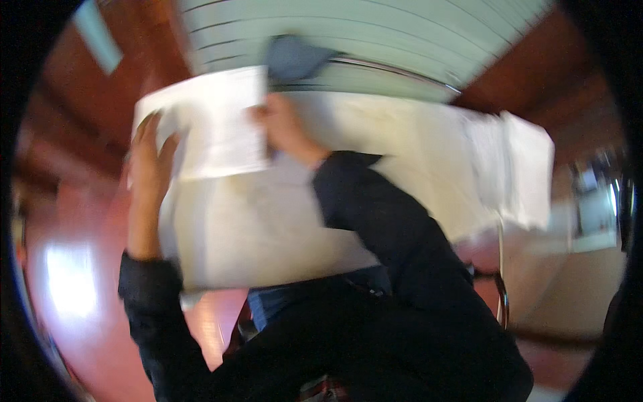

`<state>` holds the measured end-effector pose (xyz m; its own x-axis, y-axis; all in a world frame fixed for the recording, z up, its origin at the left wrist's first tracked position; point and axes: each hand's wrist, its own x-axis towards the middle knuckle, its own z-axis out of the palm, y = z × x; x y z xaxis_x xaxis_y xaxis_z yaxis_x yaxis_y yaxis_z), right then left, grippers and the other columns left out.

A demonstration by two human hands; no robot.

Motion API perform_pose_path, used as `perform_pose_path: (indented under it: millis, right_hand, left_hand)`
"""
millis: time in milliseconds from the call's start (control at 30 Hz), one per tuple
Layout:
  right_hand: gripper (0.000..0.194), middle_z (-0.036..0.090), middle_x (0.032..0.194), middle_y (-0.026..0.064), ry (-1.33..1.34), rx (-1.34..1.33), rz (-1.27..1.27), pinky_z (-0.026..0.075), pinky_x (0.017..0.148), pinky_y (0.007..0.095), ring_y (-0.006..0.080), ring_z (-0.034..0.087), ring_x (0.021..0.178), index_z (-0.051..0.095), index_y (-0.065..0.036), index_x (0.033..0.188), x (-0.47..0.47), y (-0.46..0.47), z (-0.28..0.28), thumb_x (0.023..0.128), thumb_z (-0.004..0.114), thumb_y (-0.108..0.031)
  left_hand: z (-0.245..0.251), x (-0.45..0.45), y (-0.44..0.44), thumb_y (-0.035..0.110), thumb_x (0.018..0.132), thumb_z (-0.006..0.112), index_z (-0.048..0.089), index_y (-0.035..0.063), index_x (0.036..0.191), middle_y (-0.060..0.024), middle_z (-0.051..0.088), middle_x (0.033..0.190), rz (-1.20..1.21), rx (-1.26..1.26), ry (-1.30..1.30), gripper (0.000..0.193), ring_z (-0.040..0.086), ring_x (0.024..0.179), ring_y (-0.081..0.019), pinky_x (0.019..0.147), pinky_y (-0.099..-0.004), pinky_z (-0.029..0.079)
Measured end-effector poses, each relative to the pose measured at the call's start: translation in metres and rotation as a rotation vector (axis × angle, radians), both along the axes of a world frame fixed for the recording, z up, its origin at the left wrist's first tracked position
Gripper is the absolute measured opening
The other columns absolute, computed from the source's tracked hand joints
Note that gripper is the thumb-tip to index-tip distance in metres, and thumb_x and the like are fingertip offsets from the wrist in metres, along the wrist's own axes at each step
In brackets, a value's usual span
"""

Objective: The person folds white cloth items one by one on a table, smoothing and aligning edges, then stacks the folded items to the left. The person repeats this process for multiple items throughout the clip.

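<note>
A cloth-covered board, perhaps an ironing board (301,211), runs across in front of me. On its left end lies a folded white cloth or sheet (226,130), blurred. My left hand (150,156) rests at the left edge of this white piece, fingers spread. My right hand (286,125) is at its right edge, the fingers bent against or around that edge; blur hides whether they pinch it. Just beyond my right hand is a blurred grey-blue object (296,58), its kind unclear.
White folded fabric (527,171) hangs over the board's right end. A thin metal rod (397,70) runs behind the board, before a pale slatted surface (351,25). A metal leg or frame (502,291) stands at the lower right, above a reddish floor (95,216).
</note>
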<state>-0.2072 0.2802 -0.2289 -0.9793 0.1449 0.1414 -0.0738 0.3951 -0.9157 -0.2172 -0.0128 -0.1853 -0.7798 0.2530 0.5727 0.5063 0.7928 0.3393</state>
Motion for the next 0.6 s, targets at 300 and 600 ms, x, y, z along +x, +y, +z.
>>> perform_pose_path:
  millis: [300,600]
  right_hand:
    - [0.025,0.069,0.1,0.0252,0.361,0.029,0.136,0.053,0.083,0.0514,0.0453,0.067,0.095,0.064,0.003,0.108,0.053,0.01,0.004,0.089,0.07,-0.013]
    - [0.025,0.073,0.097,0.0225,0.003,1.077,-0.456,0.056,0.076,0.0521,0.0376,0.072,0.088,0.073,-0.002,0.099,0.185,0.318,0.087,0.099,0.054,-0.018]
  left_hand:
    - [-0.011,0.023,0.101,0.034,0.106,0.06,0.046,-0.0062,0.152,-0.0302,0.04,0.16,-0.251,-0.261,-0.162,0.062,0.037,0.149,-0.0465,0.123,-0.0512,0.03]
    - [-0.022,0.037,0.127,0.036,0.108,0.054,0.045,-0.004,0.154,-0.0235,0.042,0.162,-0.237,-0.245,-0.133,0.061,0.035,0.152,-0.0419,0.125,-0.0491,0.029]
